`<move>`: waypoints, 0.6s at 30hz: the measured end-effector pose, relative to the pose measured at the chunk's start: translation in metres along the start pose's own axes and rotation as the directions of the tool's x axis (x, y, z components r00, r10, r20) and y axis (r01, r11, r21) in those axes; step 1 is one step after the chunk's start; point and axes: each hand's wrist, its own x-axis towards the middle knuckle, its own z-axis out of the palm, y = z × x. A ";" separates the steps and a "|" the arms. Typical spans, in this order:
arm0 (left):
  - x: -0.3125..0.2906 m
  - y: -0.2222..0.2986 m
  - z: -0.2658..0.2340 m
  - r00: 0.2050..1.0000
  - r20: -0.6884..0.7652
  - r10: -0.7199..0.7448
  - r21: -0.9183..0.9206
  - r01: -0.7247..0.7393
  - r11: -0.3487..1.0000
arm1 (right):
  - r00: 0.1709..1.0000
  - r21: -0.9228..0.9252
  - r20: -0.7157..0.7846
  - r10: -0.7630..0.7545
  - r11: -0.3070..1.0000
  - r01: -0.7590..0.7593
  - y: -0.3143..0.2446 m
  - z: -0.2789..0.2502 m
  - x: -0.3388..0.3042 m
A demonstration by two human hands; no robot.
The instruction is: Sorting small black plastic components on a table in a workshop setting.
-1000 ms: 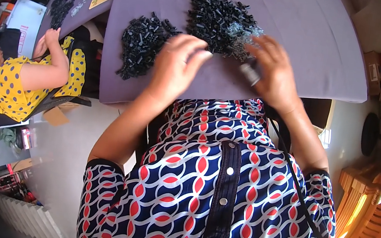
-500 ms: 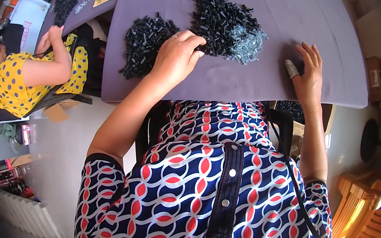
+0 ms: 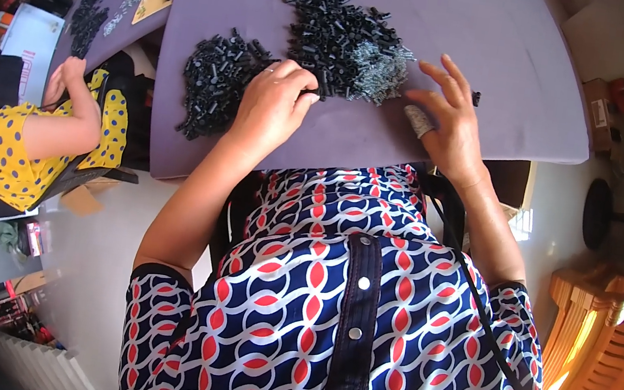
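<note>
My left hand (image 3: 275, 102) is closed in a pinch at the front edge of the dark parts, with a small black cylindrical piece just showing at its fingertips. Left of it spreads a heap of short black cylindrical pieces (image 3: 212, 85); a larger black heap (image 3: 330, 38) lies beyond. Small shiny silvery metal pieces (image 3: 378, 73) lie on that heap's right side. My right hand (image 3: 453, 127) hovers just right of the silvery pieces, fingers apart, a whitish wrap around its thumb. A single black piece (image 3: 475, 98) lies on the cloth beside that hand.
A purple-grey cloth covers the table (image 3: 519, 80), whose front edge runs before my body. At the left, a person in a yellow dotted top (image 3: 41, 133) sits at another table with similar heaps. A wooden chair (image 3: 603, 340) stands at the lower right.
My right hand has moved left from the bare cloth to beside the silvery pieces. A lone black piece now shows to its right. My left hand stays pinched at the heap's edge.
</note>
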 end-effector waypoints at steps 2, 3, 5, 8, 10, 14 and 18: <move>-0.001 0.002 0.002 1.000 -0.011 0.014 0.008 -0.014 1.000 | 0.998 0.058 0.031 -0.045 0.997 0.044 -0.003 0.005 0.000; -0.001 0.002 0.003 1.000 -0.026 -0.014 -0.032 0.013 0.999 | 0.999 0.055 0.030 -0.043 0.998 0.041 -0.005 0.006 0.000; -0.002 0.005 0.004 0.998 -0.040 -0.040 -0.073 0.037 0.997 | 0.994 -0.011 0.073 -0.081 0.997 0.082 -0.011 0.008 -0.001; -0.004 0.017 0.001 0.990 -0.035 -0.135 -0.195 0.125 0.973 | 0.985 -0.028 0.148 -0.092 0.995 0.097 -0.005 0.004 -0.009; -0.009 0.023 0.000 0.993 -0.045 -0.109 -0.238 0.095 0.966 | 0.981 -0.010 0.170 -0.096 0.995 0.099 -0.007 0.004 -0.012; -0.015 0.032 0.003 0.992 -0.030 -0.121 -0.288 0.107 0.952 | 0.977 -0.062 0.203 -0.064 0.995 0.078 -0.014 0.006 -0.008; -0.019 0.032 0.003 0.994 -0.021 -0.107 -0.248 0.098 0.964 | 0.971 -0.037 0.219 -0.100 0.993 0.111 -0.013 0.000 -0.007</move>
